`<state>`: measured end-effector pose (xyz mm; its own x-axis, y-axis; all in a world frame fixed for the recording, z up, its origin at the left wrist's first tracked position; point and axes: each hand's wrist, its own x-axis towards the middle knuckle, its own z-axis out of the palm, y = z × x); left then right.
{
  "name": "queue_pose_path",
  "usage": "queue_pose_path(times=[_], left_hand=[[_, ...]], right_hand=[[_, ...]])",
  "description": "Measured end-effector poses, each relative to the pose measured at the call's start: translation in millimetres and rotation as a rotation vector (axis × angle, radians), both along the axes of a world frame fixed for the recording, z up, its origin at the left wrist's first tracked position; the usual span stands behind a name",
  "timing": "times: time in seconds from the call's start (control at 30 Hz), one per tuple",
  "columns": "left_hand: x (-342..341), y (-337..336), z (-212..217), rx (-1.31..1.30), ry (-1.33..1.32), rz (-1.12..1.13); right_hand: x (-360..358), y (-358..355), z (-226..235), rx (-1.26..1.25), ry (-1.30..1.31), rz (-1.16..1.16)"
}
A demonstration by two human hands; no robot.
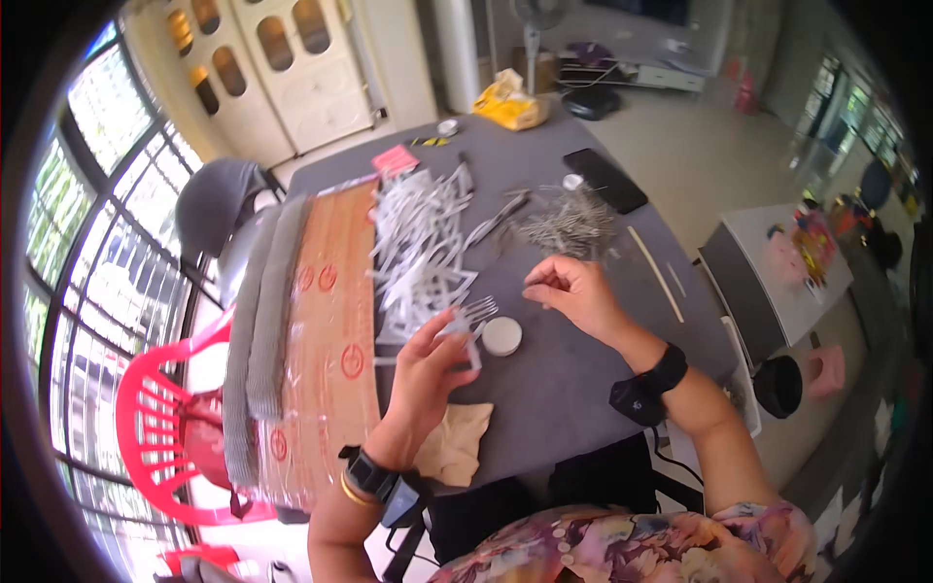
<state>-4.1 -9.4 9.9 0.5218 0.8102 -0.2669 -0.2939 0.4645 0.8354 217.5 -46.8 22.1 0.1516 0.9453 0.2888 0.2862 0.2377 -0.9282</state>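
My left hand (428, 364) is closed around a white plastic strip (474, 352), bent at its lower end. Several thin metal prongs (478, 310) stick out by its fingertips; whether the hand grips them too is not clear. Just right of it lies a round white lid-like disc (501, 336). My right hand (581, 299) hovers over the table with thumb and fingers pinched together, and anything between them is too small to make out. Beyond it spreads a heap of thin metal pins (573, 225). A tangled pile of white strips (418, 243) lies beyond my left hand.
Cardboard (330, 291) with grey ribbed rolls (267, 321) covers the table's left side. A tan cloth-like piece (457, 444) lies near the front edge. A black phone-like slab (607, 181), a pale stick (656, 274) and a yellow bag (510, 100) lie farther off. A red chair (155, 418) stands left.
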Motion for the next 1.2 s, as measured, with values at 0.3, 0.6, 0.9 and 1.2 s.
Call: queue_pose_path(times=[0.3,0.6,0.9,1.2], left_hand=[[-9,-2,3,-0.022,-0.015,-0.010],[-8,-1,0,-0.010,-0.020,-0.013],[-6,-5,-2,-0.040,-0.012,-0.039],[-6,-4,-3,-0.010,-0.051,0.032]], right_hand=[[-30,2,-12,0.279,-0.463,0.107],[-29,-3,-5,0.235,-0.387,0.095],[-31,-8,-4,-0.169,0.414,0.249],[-24,-4,5,0.333,-0.657,0.056]])
